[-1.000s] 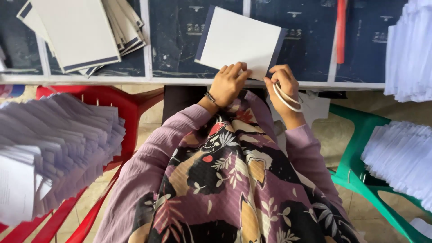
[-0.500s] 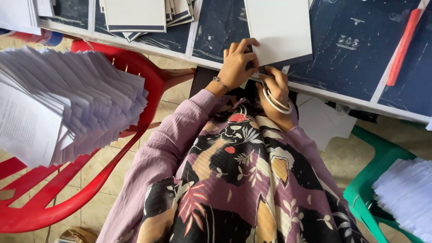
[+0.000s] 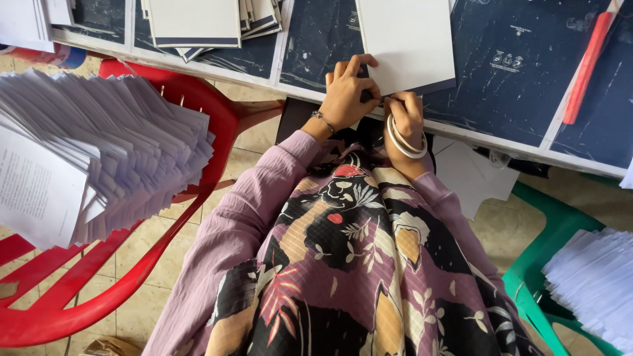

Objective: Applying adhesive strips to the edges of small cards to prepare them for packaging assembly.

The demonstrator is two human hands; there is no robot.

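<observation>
A white sheet (image 3: 407,41) is pressed at its lower edge by the left hand (image 3: 347,95) and right hand (image 3: 403,113) on a dark-blue-covered table (image 3: 527,72); stacked papers (image 3: 99,155) are piled on a red plastic chair (image 3: 198,125).

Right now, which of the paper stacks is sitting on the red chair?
The big fanned stack of white sheets at far left rests on the red plastic chair; the smaller stack lies on the green chair.

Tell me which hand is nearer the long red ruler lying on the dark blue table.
Right. The right hand rests at the white sheet's lower edge, on the side of the long red ruler; the left hand lies farther away.
</observation>
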